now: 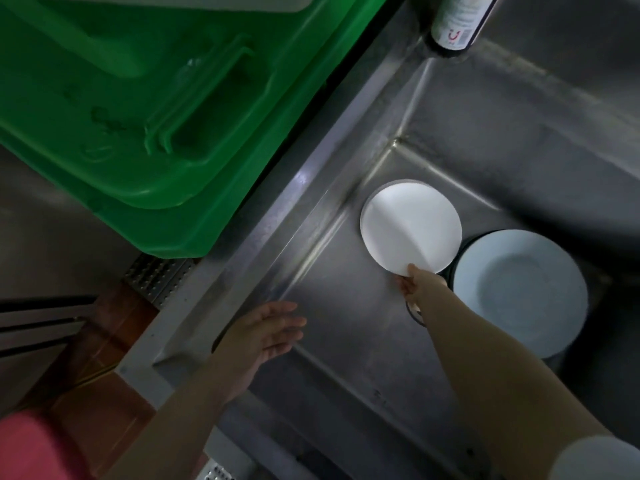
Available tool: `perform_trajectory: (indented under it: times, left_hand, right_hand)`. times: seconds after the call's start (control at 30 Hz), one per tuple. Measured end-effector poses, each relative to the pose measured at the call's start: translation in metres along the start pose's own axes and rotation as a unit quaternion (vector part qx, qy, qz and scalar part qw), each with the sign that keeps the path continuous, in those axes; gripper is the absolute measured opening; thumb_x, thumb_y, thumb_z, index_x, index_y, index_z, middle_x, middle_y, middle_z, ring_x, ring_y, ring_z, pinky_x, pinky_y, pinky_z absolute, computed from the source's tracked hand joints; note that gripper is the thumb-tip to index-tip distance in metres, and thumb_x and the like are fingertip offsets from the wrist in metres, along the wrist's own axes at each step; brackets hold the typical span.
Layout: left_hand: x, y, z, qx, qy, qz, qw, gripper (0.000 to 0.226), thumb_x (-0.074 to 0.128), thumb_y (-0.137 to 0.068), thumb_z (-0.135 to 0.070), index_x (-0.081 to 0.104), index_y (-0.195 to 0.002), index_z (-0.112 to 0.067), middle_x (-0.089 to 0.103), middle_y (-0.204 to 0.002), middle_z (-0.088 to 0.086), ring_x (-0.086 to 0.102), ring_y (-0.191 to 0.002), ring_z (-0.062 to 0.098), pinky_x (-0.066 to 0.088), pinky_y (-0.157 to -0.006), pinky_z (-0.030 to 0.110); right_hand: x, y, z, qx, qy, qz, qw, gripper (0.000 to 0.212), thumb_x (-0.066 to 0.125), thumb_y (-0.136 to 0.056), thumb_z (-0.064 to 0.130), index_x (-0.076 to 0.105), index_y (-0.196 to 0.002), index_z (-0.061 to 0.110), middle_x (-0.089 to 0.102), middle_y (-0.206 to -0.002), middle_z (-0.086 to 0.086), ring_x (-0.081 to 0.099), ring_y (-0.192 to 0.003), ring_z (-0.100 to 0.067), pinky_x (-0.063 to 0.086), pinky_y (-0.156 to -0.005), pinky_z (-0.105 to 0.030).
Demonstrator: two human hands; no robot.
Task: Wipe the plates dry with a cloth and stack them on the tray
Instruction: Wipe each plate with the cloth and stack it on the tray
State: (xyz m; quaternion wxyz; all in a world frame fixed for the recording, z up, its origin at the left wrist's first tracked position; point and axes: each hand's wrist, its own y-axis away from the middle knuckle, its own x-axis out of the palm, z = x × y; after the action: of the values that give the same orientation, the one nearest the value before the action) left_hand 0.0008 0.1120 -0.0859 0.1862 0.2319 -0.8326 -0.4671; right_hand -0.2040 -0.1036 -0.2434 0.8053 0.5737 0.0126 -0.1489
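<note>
Head view, looking down into steel sink (346, 341), dim light.

R hand (417, 284): reaching down into basin, thumb and fingers pinching near edge of small white plate (410, 225). Plate lifted and tilted, underside/face toward camera, its far edge close to the sink's back-left corner. Shadow band across lower half of plate.

L hand (266, 332): fingers straight and relaxed, spread loosely, palm turned toward R. Holds nothing. Hovers over basin near L wall, well apart from plate and from R hand.

2nd plate, larger, pale w/ sunken center (519, 292): lies face up just R of the held plate, partly behind R forearm. Seems to sit on top of a dark round thing w/ a rim (415, 311) showing beside the wrist; can't tell if pot, bowl or more dishes.

Other:
- Green plastic crate (138, 109) upper L, beside sink's L rim, tilted in frame.
- Dark bottle w/ white label (457, 22) standing on sink ledge at top, near back corner.
- Pink garment (31, 448) bottom L corner.
- White sleeve (599, 459) bottom R, on R arm.
- Reddish floor tiles (110, 358) L of sink.

No cloth or tray identifiable in this view.
</note>
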Motion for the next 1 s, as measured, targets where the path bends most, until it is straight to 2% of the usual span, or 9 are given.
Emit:
perform_trajectory:
  times: [0.2,0.37,0.5,0.57,0.67,0.73,0.83,0.9,1.0]
  left_hand:
    - [-0.001,0.003,0.001,0.019,-0.011,0.005,1.0,0.023,0.055,-0.093,-0.009,0.063,-0.113,-0.014,0.075,-0.102,0.008,0.072,-0.091,0.019,0.05,-0.082,0.033]
    - [-0.001,0.005,0.0,0.029,-0.017,0.018,0.999,0.023,0.056,-0.093,-0.009,0.063,-0.113,-0.015,0.075,-0.103,0.007,0.072,-0.094,0.02,0.05,-0.083,0.033]
    - [-0.004,0.01,-0.001,0.043,-0.021,0.044,0.998,0.024,0.052,-0.094,-0.007,0.062,-0.115,-0.014,0.075,-0.104,0.007,0.072,-0.095,0.02,0.052,-0.08,0.032]
    - [-0.006,0.014,-0.002,0.05,-0.021,0.057,0.997,0.026,0.05,-0.096,-0.007,0.062,-0.117,-0.015,0.074,-0.106,0.006,0.072,-0.097,0.02,0.052,-0.079,0.031]
    - [-0.005,0.024,-0.007,0.056,-0.015,0.079,0.995,0.025,0.057,-0.093,-0.014,0.061,-0.118,-0.017,0.073,-0.11,0.007,0.071,-0.099,0.022,0.054,-0.078,0.035]
    - [-0.001,0.035,-0.01,0.056,-0.012,0.107,0.993,0.036,0.065,-0.084,-0.028,0.06,-0.118,-0.018,0.072,-0.111,0.01,0.07,-0.099,0.027,0.054,-0.08,0.039]
    - [0.006,0.054,-0.016,0.07,-0.018,0.169,0.983,0.044,0.062,-0.079,-0.041,0.061,-0.116,-0.017,0.072,-0.109,0.015,0.07,-0.098,0.029,0.056,-0.081,0.045]
    - [0.008,0.068,-0.018,0.081,0.004,0.211,0.974,0.043,0.065,-0.078,-0.038,0.06,-0.117,-0.021,0.072,-0.11,0.013,0.07,-0.099,0.028,0.059,-0.076,0.043]
    - [0.006,0.088,-0.019,0.118,0.008,0.223,0.968,0.036,0.069,-0.08,-0.02,0.061,-0.116,-0.024,0.073,-0.112,0.003,0.071,-0.097,0.023,0.06,-0.067,0.038]
  right_hand:
    - [-0.017,0.014,0.002,-0.007,-0.034,0.063,0.997,0.036,0.062,-0.092,0.005,0.052,-0.127,0.004,0.063,-0.082,-0.012,0.063,-0.057,-0.025,0.051,-0.036,-0.024]
    - [-0.037,0.032,-0.009,-0.018,-0.041,0.081,0.996,0.024,0.063,-0.091,0.003,0.055,-0.113,0.008,0.065,-0.085,-0.015,0.064,-0.068,-0.025,0.055,-0.043,-0.029]
    - [-0.059,0.066,-0.023,-0.083,0.022,0.102,0.991,0.006,0.061,-0.091,0.002,0.057,-0.095,0.004,0.069,-0.066,-0.018,0.063,-0.052,-0.026,0.05,-0.042,-0.024]
    - [-0.071,0.091,-0.029,-0.109,0.041,0.129,0.985,0.003,0.059,-0.091,0.001,0.059,-0.093,0.003,0.067,-0.058,-0.017,0.061,-0.047,-0.025,0.049,-0.044,-0.025]
    - [-0.087,0.138,-0.036,-0.128,0.032,0.164,0.978,0.005,0.058,-0.092,0.001,0.058,-0.097,0.001,0.065,-0.062,-0.016,0.059,-0.047,-0.023,0.047,-0.044,-0.027]
    - [-0.096,0.175,-0.043,-0.139,0.029,0.19,0.971,0.005,0.058,-0.092,0.002,0.059,-0.097,0.002,0.063,-0.069,-0.016,0.057,-0.052,-0.024,0.047,-0.045,-0.028]
    - [-0.104,0.225,-0.064,-0.162,0.027,0.217,0.962,0.007,0.057,-0.092,0.005,0.062,-0.096,0.002,0.065,-0.066,-0.012,0.061,-0.054,-0.021,0.048,-0.046,-0.025]
    - [-0.106,0.252,-0.081,-0.181,0.014,0.234,0.955,0.009,0.056,-0.092,0.005,0.063,-0.096,0.001,0.062,-0.065,-0.01,0.056,-0.054,-0.019,0.045,-0.045,-0.022]
    - [-0.111,0.281,-0.107,-0.22,-0.001,0.25,0.943,0.011,0.054,-0.093,0.005,0.065,-0.092,0.006,0.065,-0.064,-0.006,0.057,-0.051,-0.014,0.043,-0.045,-0.02]
